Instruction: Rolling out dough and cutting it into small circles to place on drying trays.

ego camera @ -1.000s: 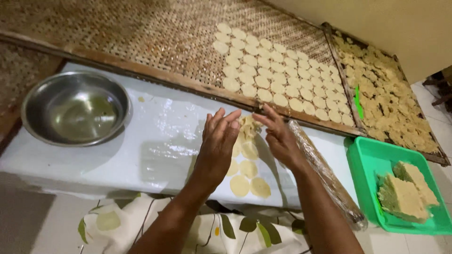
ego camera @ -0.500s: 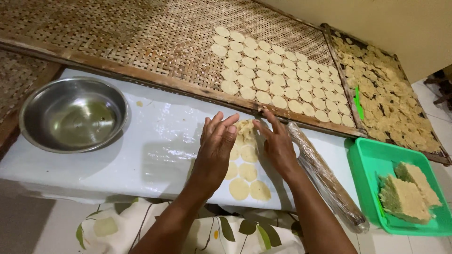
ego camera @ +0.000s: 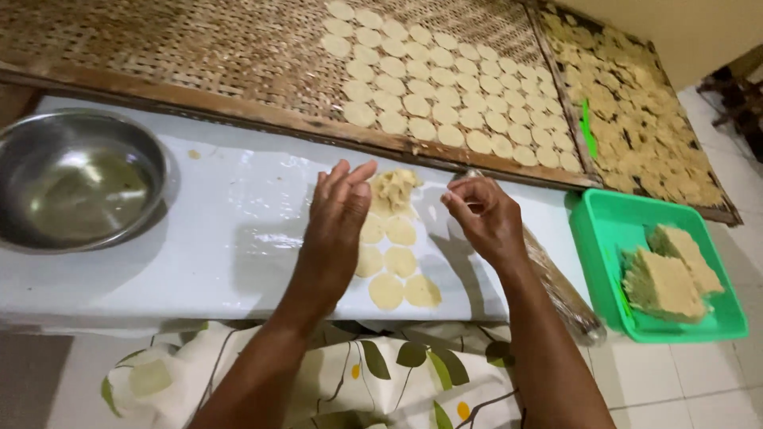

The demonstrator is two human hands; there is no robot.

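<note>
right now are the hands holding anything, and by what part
Nothing is clearly held. The left hand lies flat over the dough discs; the right hand has its fingertips pinched, but whether on anything cannot be told.

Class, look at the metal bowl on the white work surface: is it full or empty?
Nearly empty. The metal bowl shows its bare shiny bottom, with perhaps a thin film of liquid; no dough inside.

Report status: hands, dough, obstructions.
Left hand flat on dough rounds. Right hand raised, pinching, holds nothing visible. Rolling pin beside right wrist.
</note>
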